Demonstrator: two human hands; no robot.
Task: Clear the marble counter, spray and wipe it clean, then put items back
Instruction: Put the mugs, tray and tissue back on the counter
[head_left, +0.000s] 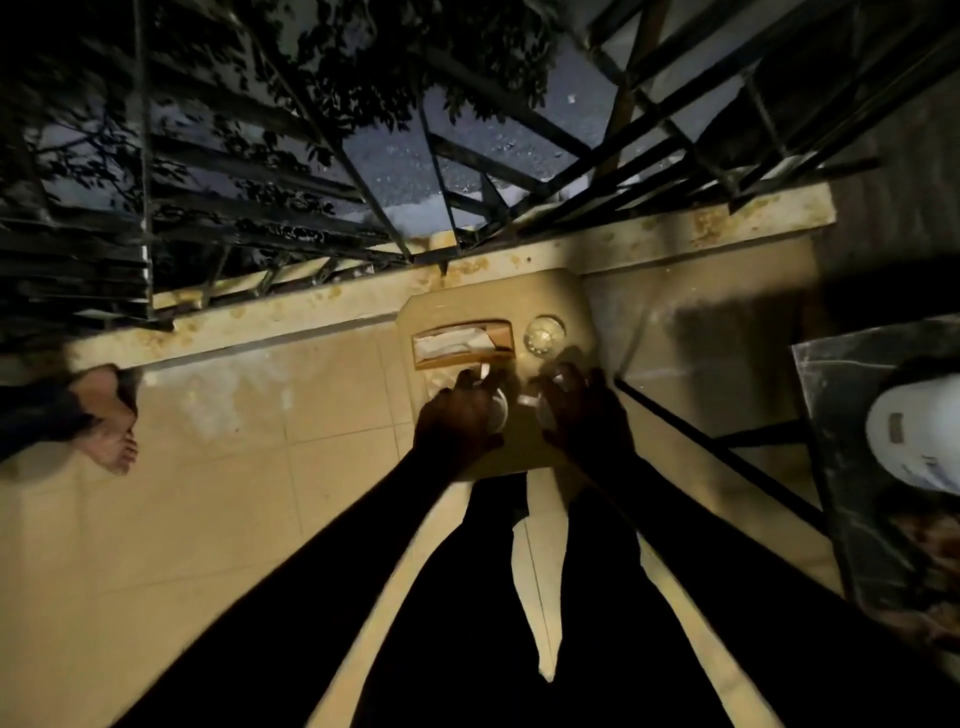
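Two dark-sleeved arms reach down and forward from the bottom of the view toward a flat tan rectangular tray (524, 301) lying on the pale tiled floor (208, 467). The left hand (457, 421) sits over the tray's near left part, its fingers curled round a small round clear glass object (498, 410) with a white rim. The right hand (582, 415) is just right of it, over the tray's near right part, fingers spread and bent over another small clear glass piece (530, 400); whether it actually grips this piece cannot be told (the hands are in deep shadow). Farther along the tray lies a brown rectangular tissue box (462, 343) showing white paper, and right of the box stands a clear round glass (544, 335).

Well right of the tray is the dark veined marble counter (831, 415), with a white rounded container (914, 431) on it. Far left of the tray rests another person's bare foot (111, 426). Beyond the tray run a stained pale ledge (311, 301) and black metal railing bars (260, 171), with dark foliage behind.
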